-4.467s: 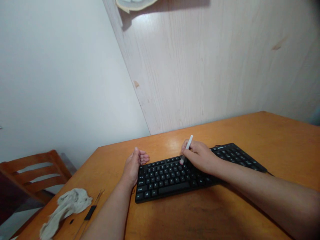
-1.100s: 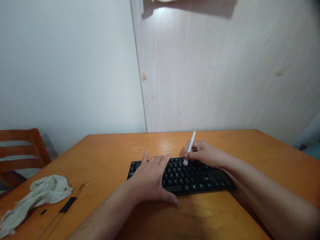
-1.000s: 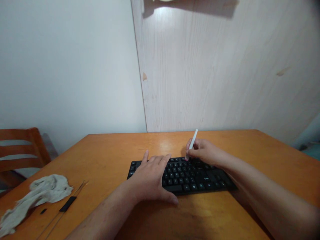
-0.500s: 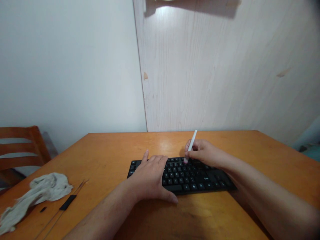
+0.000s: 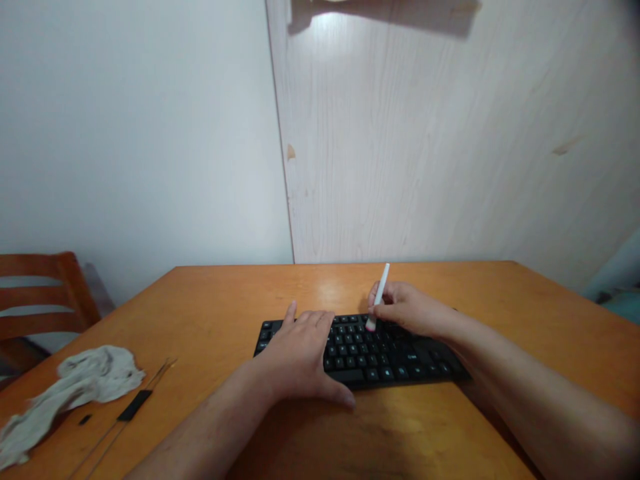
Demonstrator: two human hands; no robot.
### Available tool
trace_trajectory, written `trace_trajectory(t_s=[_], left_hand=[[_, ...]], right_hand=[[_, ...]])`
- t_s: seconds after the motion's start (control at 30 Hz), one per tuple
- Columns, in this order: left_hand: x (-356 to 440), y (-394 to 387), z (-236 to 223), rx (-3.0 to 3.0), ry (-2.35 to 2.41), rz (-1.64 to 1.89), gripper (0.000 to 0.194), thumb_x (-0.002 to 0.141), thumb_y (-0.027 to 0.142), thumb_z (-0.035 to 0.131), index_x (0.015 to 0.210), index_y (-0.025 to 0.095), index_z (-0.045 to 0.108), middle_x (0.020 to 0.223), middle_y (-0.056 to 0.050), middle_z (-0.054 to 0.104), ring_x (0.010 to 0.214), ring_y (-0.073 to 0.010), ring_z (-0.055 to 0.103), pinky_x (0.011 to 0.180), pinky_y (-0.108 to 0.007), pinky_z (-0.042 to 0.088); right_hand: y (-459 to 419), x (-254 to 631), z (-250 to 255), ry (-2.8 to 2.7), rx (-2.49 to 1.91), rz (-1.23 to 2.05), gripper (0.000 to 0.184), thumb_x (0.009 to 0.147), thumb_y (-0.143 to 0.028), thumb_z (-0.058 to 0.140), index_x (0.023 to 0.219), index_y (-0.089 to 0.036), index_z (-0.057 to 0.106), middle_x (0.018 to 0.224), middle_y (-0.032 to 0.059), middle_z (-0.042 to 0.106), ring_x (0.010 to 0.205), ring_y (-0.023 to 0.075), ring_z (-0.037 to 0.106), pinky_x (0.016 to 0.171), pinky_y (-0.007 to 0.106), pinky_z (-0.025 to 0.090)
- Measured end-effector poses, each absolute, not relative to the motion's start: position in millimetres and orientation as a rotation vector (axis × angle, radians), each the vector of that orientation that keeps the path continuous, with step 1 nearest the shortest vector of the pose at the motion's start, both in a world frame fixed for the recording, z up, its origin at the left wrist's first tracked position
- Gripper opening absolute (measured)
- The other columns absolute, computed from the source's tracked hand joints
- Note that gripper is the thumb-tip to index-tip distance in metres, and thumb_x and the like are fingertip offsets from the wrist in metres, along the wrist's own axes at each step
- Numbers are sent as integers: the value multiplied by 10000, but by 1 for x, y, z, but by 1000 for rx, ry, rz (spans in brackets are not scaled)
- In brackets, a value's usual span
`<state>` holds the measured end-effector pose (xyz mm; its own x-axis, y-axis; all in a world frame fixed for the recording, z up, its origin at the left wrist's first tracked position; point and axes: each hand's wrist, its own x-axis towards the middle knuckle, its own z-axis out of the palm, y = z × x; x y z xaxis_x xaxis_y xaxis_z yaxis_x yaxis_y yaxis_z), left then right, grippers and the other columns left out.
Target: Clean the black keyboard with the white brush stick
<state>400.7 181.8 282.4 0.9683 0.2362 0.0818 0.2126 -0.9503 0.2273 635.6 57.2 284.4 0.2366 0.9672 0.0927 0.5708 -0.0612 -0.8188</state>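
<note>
A black keyboard (image 5: 350, 360) lies on the wooden table in front of me. My left hand (image 5: 303, 350) rests spread across its left part, fingers apart, with the thumb reaching past the near edge. Between the fingertips of my right hand (image 5: 400, 308) is a slim white brush (image 5: 382, 287), held at a tilt. Its pinkish bristle tip touches the keys in the upper middle of the keyboard. The right hand and forearm hide some of the keys behind them.
At the left of the wooden table (image 5: 220, 300) lies a crumpled pale cloth (image 5: 100, 377). Beside it are a thin wire tool with a black middle (image 5: 135, 405) and a small black piece (image 5: 85, 419). A wooden chair (image 5: 75, 287) stands beyond the left edge; a wall closes off the back.
The brush in my right hand has shifted slightly to the left and nearer to me over the keys. My left hand stays in place on the keyboard.
</note>
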Motion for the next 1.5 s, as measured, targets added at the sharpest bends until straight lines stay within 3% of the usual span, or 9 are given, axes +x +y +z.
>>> trace_trajectory(t_s=[0.13, 0.27, 0.6, 1.5], left_hand=[[400, 183, 280, 2908, 331, 139, 1236, 471, 933, 586, 1432, 172, 420, 1420, -181, 518, 1318, -394, 457, 1190, -597, 61], [400, 184, 279, 2906, 335, 151, 1236, 471, 925, 599, 1429, 165, 418, 1391, -180, 541, 1295, -379, 479, 1190, -591, 79], [400, 184, 278, 2888, 333, 165, 1207, 462, 919, 610, 1410, 193, 430, 1377, -168, 553, 1294, -382, 484, 1191, -585, 91], [400, 185, 278, 2889, 341, 135, 1254, 466, 922, 600, 1458, 185, 388, 1428, -174, 518, 1331, -394, 448, 1194, -583, 63]], right_hand=[[57, 636, 286, -1377, -1783, 571, 41, 797, -233, 598, 795, -198, 618, 714, 27, 717, 637, 165, 581, 580, 280, 385], [57, 635, 286, -1464, -1668, 721, 36, 808, -220, 584, 798, -202, 614, 736, 27, 733, 709, 180, 616, 617, 280, 405], [57, 633, 289, -1427, -1652, 746, 54, 800, -201, 576, 776, -197, 624, 748, 42, 739, 712, 185, 616, 633, 287, 414], [58, 633, 290, -1321, -1761, 643, 34, 772, -227, 580, 781, -199, 598, 687, 22, 712, 653, 167, 594, 608, 276, 403]])
